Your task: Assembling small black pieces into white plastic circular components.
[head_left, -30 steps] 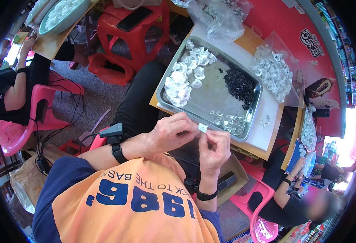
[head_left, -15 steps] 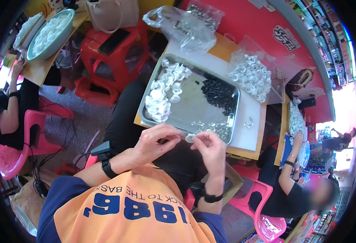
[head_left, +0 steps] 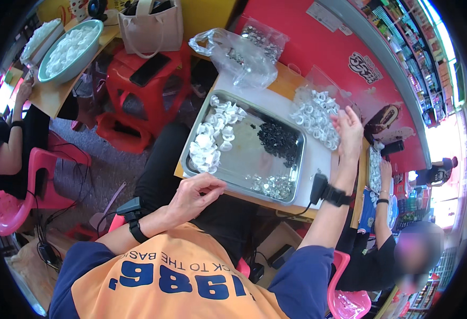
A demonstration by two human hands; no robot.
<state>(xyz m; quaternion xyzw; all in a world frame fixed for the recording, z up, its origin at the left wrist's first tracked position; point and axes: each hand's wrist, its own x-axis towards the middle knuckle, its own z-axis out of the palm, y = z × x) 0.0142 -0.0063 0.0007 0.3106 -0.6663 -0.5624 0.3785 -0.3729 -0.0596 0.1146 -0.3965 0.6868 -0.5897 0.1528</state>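
A metal tray lies on the table in front of me. White round plastic pieces are heaped along its left side. Small black pieces form a pile at its right, and small clear, shiny pieces lie near its front right. My left hand is beside the tray's near left corner, thumb and fingertips pinched together; whatever is between them is too small to make out. My right hand reaches past the tray to a heap of clear ring-shaped plastic pieces, its fingers apart and nothing visible in them.
Clear plastic bags with shiny parts lie at the table's back. A red stool bears a black phone; a beige handbag stands behind it. Left, a teal basin holds white pieces. Co-workers sit left and right.
My right hand has left the tray's front edge and moved far right to the clear rings; the white round piece at its fingertips no longer shows. My left hand has shifted slightly left and down.
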